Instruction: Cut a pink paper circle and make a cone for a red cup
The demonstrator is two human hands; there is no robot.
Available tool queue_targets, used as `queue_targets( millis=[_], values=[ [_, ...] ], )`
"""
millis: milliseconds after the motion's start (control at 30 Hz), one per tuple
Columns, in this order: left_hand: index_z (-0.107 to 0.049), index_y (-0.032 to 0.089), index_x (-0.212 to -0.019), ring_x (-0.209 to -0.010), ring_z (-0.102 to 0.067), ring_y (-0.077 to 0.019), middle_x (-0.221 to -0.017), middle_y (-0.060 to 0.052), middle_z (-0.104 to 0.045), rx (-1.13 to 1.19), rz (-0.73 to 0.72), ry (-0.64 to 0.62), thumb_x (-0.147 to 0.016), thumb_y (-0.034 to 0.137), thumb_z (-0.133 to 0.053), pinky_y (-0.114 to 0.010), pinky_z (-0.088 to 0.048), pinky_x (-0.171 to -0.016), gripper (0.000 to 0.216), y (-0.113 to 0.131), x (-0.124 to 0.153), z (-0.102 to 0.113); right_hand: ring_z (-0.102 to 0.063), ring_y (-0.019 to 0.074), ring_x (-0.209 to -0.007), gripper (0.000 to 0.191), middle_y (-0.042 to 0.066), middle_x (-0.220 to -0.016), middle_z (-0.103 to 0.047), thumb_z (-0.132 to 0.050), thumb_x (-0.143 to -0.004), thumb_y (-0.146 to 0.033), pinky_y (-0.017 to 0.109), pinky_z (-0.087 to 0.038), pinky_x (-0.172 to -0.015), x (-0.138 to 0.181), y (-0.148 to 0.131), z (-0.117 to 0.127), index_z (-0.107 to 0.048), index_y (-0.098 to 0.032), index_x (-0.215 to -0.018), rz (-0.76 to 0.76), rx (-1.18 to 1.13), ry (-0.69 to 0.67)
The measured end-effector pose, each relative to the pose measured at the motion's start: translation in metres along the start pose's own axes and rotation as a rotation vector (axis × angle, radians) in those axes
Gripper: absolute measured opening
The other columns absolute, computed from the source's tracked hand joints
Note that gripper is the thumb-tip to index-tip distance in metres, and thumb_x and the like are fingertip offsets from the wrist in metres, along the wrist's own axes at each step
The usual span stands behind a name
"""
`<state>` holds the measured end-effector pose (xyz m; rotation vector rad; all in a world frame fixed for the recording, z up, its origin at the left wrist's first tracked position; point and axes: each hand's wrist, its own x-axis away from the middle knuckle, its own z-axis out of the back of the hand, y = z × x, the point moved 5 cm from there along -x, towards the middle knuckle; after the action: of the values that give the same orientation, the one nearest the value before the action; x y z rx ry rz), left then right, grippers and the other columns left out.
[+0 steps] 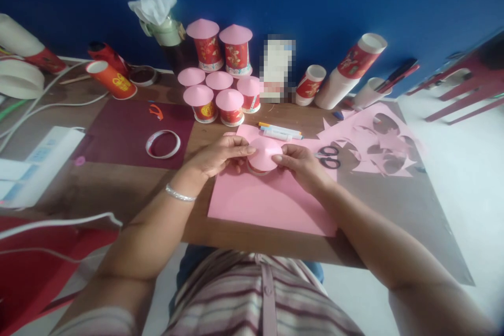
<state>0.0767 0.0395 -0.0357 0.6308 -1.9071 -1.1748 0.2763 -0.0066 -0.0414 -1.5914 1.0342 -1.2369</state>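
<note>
A pink paper cone (266, 155) sits like a roof over a paper cup (258, 171), of which only a bit of the rim and side shows beneath it. My left hand (225, 154) pinches the cone's left edge between thumb and fingers. On the opposite edge, my right hand (300, 164) presses with its thumb, fingers curled under. Both hands are above a large pink paper sheet (271, 207). Black-handled scissors (329, 157) lie just right of my right hand. Several markers (280, 131) rest behind the cone.
Several red cups with pink cone roofs (229, 100) stand at the back. Cut pink scraps (378, 142) lie at right, near stacked cups (350, 71). A tape roll (163, 144) and orange snips (156, 111) are at left. Cables and a white box (47, 165) occupy the far left.
</note>
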Motion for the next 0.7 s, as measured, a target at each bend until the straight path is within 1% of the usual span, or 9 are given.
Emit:
queue_targets(
  millis=[100,267,367,500,700],
  values=[
    [-0.061,0.014,-0.067,-0.048,-0.055,-0.0055,-0.063,0.004,-0.057,-0.039,0.005,0.017,-0.061,0.047,-0.1,-0.016,-0.046,-0.039,0.051,0.0005,-0.0003,0.0013,-0.051,0.0111,-0.057,0.053,-0.002,-0.058,-0.062,-0.096,-0.06,-0.061,0.028,-0.037,-0.06,0.001,-0.0014,-0.0011,-0.064,-0.019,-0.064,0.002,0.012,-0.003],
    [-0.061,0.015,-0.066,-0.046,-0.056,-0.0055,-0.059,0.003,-0.058,-0.067,0.022,-0.013,-0.064,0.047,-0.099,-0.015,-0.045,-0.04,0.05,0.0003,0.0002,0.0016,-0.052,0.0114,-0.058,0.052,-0.002,-0.059,-0.063,-0.099,-0.057,-0.059,0.028,-0.038,-0.059,0.0016,-0.0023,-0.0022,-0.066,-0.019,-0.064,-0.014,-0.011,-0.002],
    [-0.061,0.014,-0.067,-0.046,-0.059,-0.0065,-0.061,0.003,-0.061,-0.063,0.036,-0.024,-0.064,0.046,-0.099,-0.016,-0.046,-0.04,0.049,0.0013,0.0017,0.0014,-0.054,0.0117,-0.06,0.051,-0.002,-0.06,-0.064,-0.1,-0.055,-0.057,0.028,-0.039,-0.06,0.0014,-0.0013,-0.0021,-0.067,-0.019,-0.065,-0.018,-0.015,-0.008],
    [-0.063,0.014,-0.068,-0.048,-0.062,-0.0075,-0.066,0.002,-0.063,-0.054,0.045,-0.024,-0.061,0.044,-0.101,-0.016,-0.048,-0.042,0.049,0.0012,0.0019,0.0013,-0.055,0.0125,-0.061,0.051,-0.002,-0.061,-0.065,-0.1,-0.056,-0.057,0.028,-0.041,-0.061,0.0008,0.0008,-0.0015,-0.068,-0.019,-0.066,-0.019,-0.007,-0.013],
    [-0.065,0.012,-0.068,-0.049,-0.062,-0.008,-0.064,0.001,-0.064,-0.027,0.05,-0.039,-0.06,0.043,-0.101,-0.019,-0.053,-0.046,0.049,-0.0016,-0.0001,0.0018,-0.051,0.0111,-0.06,0.051,-0.002,-0.062,-0.062,-0.099,-0.057,-0.057,0.028,-0.037,-0.061,0.0009,0.0008,-0.0019,-0.066,-0.018,-0.064,-0.03,0.004,-0.024]
  ],
)
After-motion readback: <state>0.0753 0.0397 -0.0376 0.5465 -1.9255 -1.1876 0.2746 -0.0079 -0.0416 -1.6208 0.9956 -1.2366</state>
